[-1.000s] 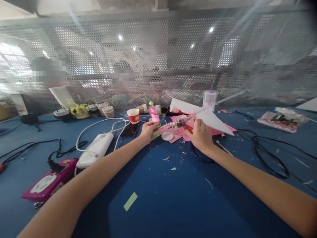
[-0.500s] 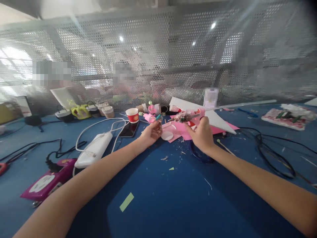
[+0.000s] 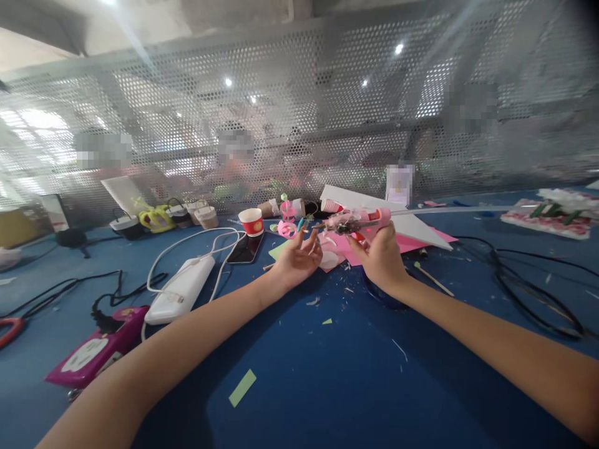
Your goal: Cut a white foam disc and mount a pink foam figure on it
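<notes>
My right hand [image 3: 384,255] is wrapped round the handle of a pink hot glue gun [image 3: 358,218]. Its nozzle points left, and a long clear glue stick [image 3: 449,210] runs out of its back. My left hand [image 3: 298,260] is palm up in front of the nozzle, fingers curled. At its thumb tip is a small teal piece [image 3: 300,225], too small to name. Just behind the thumb stands a pink and green paper decoration [image 3: 287,223]. Beneath the hands lie pink paper [image 3: 345,251] and a white paper disc [image 3: 329,260].
On the left are a red and white paper cup [image 3: 251,222], a phone [image 3: 246,247], a white power bank [image 3: 181,290] with cable, and a purple box [image 3: 96,349]. Black cable [image 3: 500,280] coils at right. A perforated metal screen [image 3: 290,93] stands behind the blue table.
My left hand has turned more palm up, its fingers spreading a little. The glue gun is tilted more clearly into view, nozzle close to the left fingers. The camera view has shifted slightly.
</notes>
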Motion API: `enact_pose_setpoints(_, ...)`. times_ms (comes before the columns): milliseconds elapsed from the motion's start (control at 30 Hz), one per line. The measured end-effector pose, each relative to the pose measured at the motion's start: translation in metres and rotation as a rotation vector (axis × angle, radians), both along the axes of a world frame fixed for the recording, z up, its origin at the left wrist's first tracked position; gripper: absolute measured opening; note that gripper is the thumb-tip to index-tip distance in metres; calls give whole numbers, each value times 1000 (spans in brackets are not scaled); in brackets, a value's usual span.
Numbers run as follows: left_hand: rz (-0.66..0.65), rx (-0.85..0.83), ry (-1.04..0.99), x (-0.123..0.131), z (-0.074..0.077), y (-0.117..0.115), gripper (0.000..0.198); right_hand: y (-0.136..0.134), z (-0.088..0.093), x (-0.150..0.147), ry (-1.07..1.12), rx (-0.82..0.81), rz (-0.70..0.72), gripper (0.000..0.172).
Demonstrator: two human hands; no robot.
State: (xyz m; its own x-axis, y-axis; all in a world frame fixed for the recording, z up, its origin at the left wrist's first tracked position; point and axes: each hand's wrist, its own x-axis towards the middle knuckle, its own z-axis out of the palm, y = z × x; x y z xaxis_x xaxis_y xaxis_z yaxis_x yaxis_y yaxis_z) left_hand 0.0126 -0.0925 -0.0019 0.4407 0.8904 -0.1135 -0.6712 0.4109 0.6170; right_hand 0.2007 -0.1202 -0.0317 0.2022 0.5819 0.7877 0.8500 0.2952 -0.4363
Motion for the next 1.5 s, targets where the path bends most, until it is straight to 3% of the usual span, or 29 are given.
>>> enact_pose_setpoints(100, -6, 34, 37, 3, 0, -3, 9, 0, -1, 1, -11, 13, -24, 56)
enact_pose_setpoints(400, -7, -66, -61, 5, 0, -2, 11, 0, -1, -1, -51, 4, -30, 55)
enact_pose_setpoints(800, -39, -27, -17, 4, -1, 0, 15, -1, 0, -2, -78, -29, -60, 46)
enact_pose_setpoints(1000, -49, -86, -44, 4, 0, -1, 14, -2, 1, -2, -85, -63, -71, 47)
enact_pose_setpoints(1200, -50, -44, -20, 3, 0, 0, 15, -2, 1, -3, -81, -62, -86, 50)
enact_pose_setpoints(1500, -77, -160, -100, 3, 4, -3, 15, 2, -3, 0, -131, -24, -102, 50)
